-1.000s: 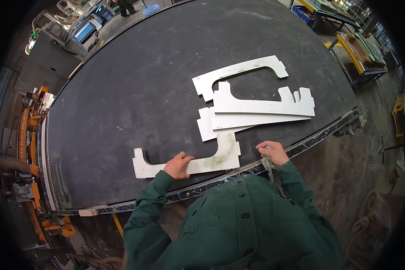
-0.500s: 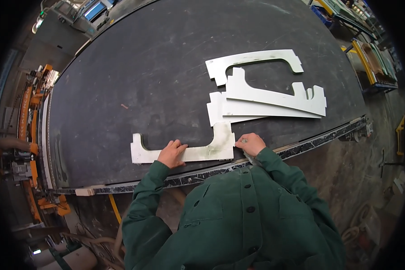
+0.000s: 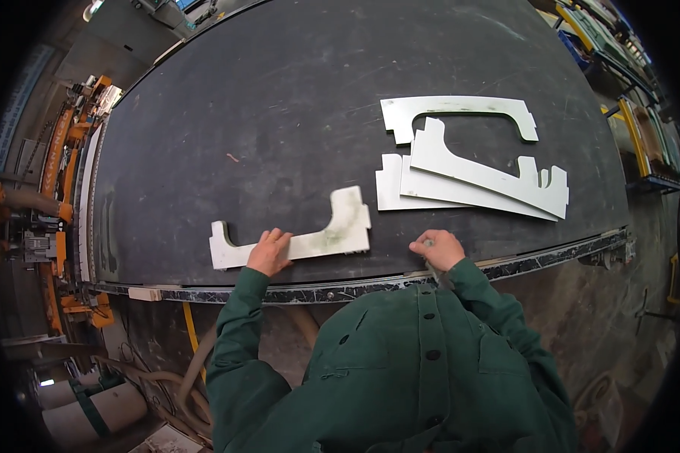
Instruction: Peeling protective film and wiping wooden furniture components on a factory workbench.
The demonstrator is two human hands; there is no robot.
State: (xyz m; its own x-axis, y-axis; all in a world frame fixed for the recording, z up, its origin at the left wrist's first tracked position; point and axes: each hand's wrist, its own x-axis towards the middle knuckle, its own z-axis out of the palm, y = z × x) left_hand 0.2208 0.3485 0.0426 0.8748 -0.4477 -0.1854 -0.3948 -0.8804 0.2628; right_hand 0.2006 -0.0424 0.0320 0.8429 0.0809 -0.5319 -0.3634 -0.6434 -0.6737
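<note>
The front panel point(image 3: 347, 224) lies on the table point(image 3: 295, 113) near its edge. Right of this panel lies a panel stack point(image 3: 468, 176); behind the stack, a rear panel point(image 3: 468, 103).

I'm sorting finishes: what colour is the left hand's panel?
The panel is white with dark smudges; see head view.

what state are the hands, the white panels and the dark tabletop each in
left hand: across the bar of the near panel, holding it
right hand: closed on a small greyish item, kind unclear, apart from the panels
near white U-shaped panel: smudged at its right end
far white C-shaped panel: lying down, smudged
overlapping white notched panels: stacked, fanned unevenly
dark flat tabletop: scuffed, scratched
</note>
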